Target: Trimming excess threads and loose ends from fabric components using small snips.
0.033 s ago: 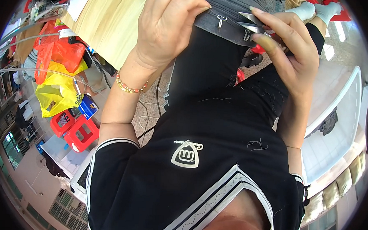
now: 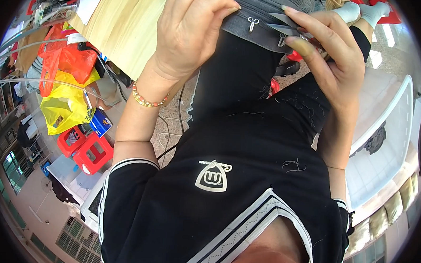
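At the far left hang an orange plastic bag (image 2: 64, 59) and, just below it, a yellow plastic bag (image 2: 66, 107); two red plastic stools (image 2: 86, 149) stand on the floor beneath them. Next comes the pale wooden worktop (image 2: 123, 22), slanting across the upper left. The left hand (image 2: 192, 30), with a beaded bracelet (image 2: 148, 98) on its wrist, is raised in front of the worktop; its fingers (image 2: 217, 10) are curled tight over the edge of a grey fabric waistband with metal hook clasps (image 2: 254, 26), pinching the cloth from above. That grey piece sits at the top centre, stretched between both hands, above the person's black short-sleeved shirt with white stripe trim (image 2: 245, 190). To the right, the right hand (image 2: 328, 56) grips small silver thread snips (image 2: 285, 23), fingers (image 2: 304, 19) closed around them, the blades lying against the grey fabric near one clasp. Further right lies a white surface with a raised rim (image 2: 386, 131).
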`<state>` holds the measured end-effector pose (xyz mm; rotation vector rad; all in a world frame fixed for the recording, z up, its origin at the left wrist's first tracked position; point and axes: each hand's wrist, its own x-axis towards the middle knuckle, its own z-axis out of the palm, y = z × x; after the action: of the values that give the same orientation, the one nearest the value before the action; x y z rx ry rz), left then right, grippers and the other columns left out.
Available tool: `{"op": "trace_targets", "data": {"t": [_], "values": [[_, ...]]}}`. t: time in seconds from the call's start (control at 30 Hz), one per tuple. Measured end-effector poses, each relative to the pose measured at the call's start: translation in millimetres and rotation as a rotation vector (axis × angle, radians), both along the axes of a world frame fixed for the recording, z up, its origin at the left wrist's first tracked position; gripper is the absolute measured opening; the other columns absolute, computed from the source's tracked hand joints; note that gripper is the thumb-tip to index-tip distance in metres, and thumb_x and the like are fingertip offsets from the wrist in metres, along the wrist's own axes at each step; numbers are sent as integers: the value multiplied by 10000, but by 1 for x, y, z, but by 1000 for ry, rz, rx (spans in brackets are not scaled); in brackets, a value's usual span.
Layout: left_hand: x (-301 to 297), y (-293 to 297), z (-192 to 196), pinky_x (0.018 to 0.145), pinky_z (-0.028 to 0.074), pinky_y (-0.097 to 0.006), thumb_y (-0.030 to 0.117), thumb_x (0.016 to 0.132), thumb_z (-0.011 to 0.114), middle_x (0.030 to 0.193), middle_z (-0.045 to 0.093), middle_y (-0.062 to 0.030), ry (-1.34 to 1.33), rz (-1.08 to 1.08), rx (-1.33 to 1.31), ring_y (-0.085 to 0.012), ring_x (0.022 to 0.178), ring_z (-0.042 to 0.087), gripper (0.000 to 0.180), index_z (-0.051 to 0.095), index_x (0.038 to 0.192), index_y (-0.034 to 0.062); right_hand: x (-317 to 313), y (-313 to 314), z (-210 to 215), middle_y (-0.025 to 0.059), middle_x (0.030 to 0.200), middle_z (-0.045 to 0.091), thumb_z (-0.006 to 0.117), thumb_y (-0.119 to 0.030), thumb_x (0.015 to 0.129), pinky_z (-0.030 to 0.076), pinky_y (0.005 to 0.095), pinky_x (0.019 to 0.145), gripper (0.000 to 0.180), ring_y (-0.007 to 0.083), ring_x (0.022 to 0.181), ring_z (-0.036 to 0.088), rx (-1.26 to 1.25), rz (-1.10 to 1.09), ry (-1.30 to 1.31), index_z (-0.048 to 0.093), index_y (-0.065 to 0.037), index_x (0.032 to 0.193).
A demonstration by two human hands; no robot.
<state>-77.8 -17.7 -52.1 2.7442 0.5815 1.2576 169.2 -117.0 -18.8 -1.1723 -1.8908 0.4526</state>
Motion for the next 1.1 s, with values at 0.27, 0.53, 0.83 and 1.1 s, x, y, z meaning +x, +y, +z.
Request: {"op": "trace_targets", "data": {"t": [0.27, 0.53, 0.83, 1.1], "values": [[-1, -4, 8, 792, 527, -306, -32, 929, 661, 988, 678, -104, -33, -17, -50, -230, 908, 657, 143, 630, 1056, 27, -31, 9, 59, 52, 815, 597, 832, -74, 758, 437, 283, 582, 363, 171, 672, 569, -244, -111, -249, 756, -49, 1112], [53, 13, -27, 772, 498, -366, 2, 880, 690, 929, 622, -138, -897, -428, -111, -326, 856, 611, 133, 632, 996, 29, -22, 13, 45, 41, 791, 588, 834, -147, 742, 448, 327, 556, 326, 194, 650, 576, -78, -87, -398, 774, -85, 1056], [10, -22, 32, 800, 520, -297, -40, 931, 637, 972, 672, -129, -73, -1, -189, -233, 905, 657, 86, 650, 1011, -9, -16, 7, 38, 39, 784, 591, 828, -108, 759, 443, 307, 561, 319, 176, 661, 579, -97, -97, -212, 774, -85, 1073], [19, -26, 46, 834, 533, -308, 25, 739, 850, 1063, 666, -90, 113, -100, -187, -216, 986, 652, 324, 757, 1049, 49, 7, -21, 25, 51, 820, 625, 803, 3, 768, 423, 245, 637, 379, 133, 719, 569, -238, -338, 197, 740, 19, 1141]]}}
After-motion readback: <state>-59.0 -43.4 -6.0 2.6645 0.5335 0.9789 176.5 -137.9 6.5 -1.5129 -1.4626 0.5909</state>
